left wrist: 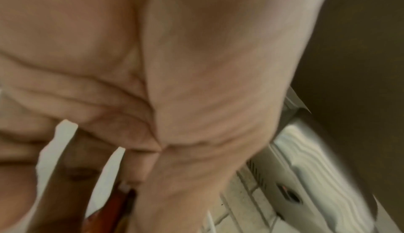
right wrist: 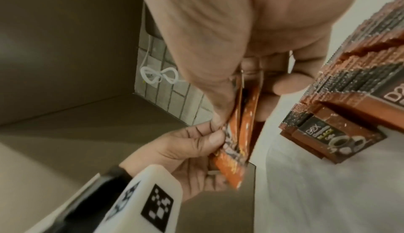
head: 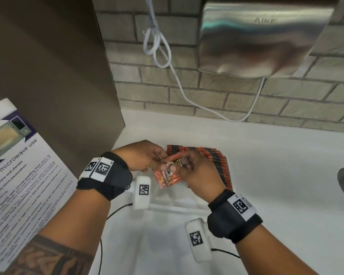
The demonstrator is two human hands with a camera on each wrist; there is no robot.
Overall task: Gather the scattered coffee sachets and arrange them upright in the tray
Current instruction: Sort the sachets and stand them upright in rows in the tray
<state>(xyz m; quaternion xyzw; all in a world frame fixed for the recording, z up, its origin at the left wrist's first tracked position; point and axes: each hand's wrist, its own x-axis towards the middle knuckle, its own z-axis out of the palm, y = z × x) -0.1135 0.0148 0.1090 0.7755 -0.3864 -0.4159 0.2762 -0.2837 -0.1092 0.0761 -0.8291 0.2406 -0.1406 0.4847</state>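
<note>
Two hands: left hand (head: 145, 155), right hand (head: 199, 171). Held sachets (head: 170, 175): at least two, exact count indeterminate. One row of sachets (head: 216, 161), count indeterminate. One hand dryer (head: 262, 36).

The left wrist view is blurred, its palm (left wrist: 174, 81) hiding the sachets (left wrist: 113, 207) almost entirely.

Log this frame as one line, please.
left hand: pinches sachets | right hand: grips same sachets | row: packed behind hands | stage: bunch not yet placed
</note>
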